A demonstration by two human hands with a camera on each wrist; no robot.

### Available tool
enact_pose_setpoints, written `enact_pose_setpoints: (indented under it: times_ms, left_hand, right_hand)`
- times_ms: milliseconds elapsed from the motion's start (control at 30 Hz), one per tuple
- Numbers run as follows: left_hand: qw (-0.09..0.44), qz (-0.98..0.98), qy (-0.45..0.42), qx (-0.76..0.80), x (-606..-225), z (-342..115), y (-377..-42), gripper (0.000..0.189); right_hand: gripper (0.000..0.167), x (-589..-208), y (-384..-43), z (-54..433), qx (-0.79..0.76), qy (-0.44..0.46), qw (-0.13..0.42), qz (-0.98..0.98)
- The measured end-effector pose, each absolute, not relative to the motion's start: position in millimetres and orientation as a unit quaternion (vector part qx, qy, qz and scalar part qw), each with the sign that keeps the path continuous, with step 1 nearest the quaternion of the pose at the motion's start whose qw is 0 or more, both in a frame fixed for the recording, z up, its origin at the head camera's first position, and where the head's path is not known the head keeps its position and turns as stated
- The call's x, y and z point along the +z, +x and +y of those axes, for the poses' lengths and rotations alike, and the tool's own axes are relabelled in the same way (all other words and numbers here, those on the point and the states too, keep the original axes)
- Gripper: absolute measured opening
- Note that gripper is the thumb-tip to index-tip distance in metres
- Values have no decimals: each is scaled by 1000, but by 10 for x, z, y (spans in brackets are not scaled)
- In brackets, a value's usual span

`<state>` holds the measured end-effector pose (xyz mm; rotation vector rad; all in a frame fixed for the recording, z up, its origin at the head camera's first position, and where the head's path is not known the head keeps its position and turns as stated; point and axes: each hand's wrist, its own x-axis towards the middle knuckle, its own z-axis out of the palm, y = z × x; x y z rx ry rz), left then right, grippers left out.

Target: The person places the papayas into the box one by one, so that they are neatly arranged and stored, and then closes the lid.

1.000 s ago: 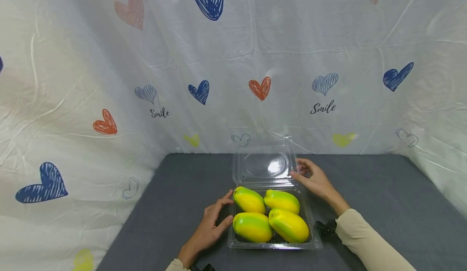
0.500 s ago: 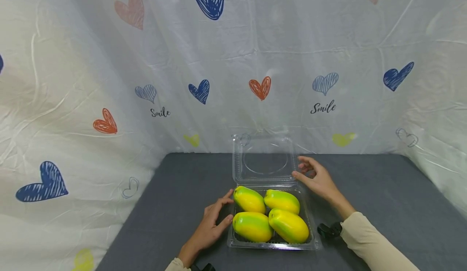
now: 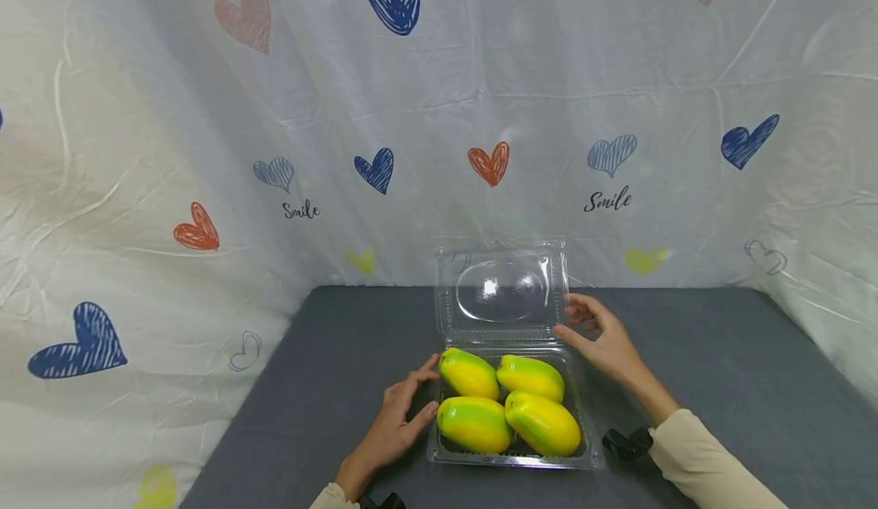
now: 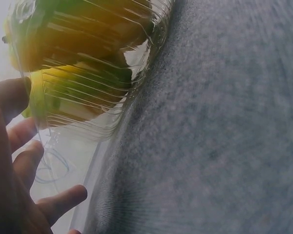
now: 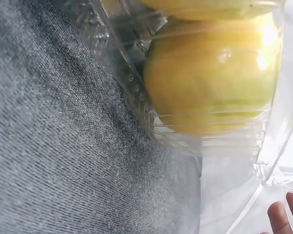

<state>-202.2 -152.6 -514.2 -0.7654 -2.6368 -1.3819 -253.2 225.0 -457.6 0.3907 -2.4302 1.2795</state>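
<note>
A clear plastic clamshell box (image 3: pixel 517 461) sits on the table with its lid (image 3: pixel 504 292) raised at the back. Inside lie several yellow-green, mango-like fruits (image 3: pixel 475 424). My left hand (image 3: pixel 398 421) rests at the box's left side, its spread fingers touching the rim. In the left wrist view, those fingertips (image 4: pixel 31 158) meet the clear wall beside the fruits. My right hand (image 3: pixel 604 341) is beside the lid's lower right edge, thumb and fingers apart, fingertips right at the edge. Only a few of its fingertips (image 5: pixel 278 214) show in the right wrist view, near the box's corner.
A dark grey cloth covers the table (image 3: pixel 329 349). Behind it hangs a pale curtain (image 3: pixel 425 113) printed with hearts and "Smile". A black wrist camera (image 3: pixel 627 443) is strapped by the right sleeve (image 3: pixel 706 456).
The raised lid has tilted, its top edge now higher in the head view. My right hand has shifted slightly right. The left hand, box and fruits stay in place.
</note>
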Motion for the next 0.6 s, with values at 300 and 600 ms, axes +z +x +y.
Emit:
enact_pose_setpoints:
  times_ms: [300, 600]
  left_hand:
    - [24, -855, -250, -454, -5133, -1533, -2034, 37]
    - [7, -857, -233, -459, -5113, -1521, -2011, 36]
  right_hand:
    - [55, -4604, -2430, 2289, 456, 164, 210, -849]
    - [57, -4639, -2294, 2327, 452, 183, 231, -842]
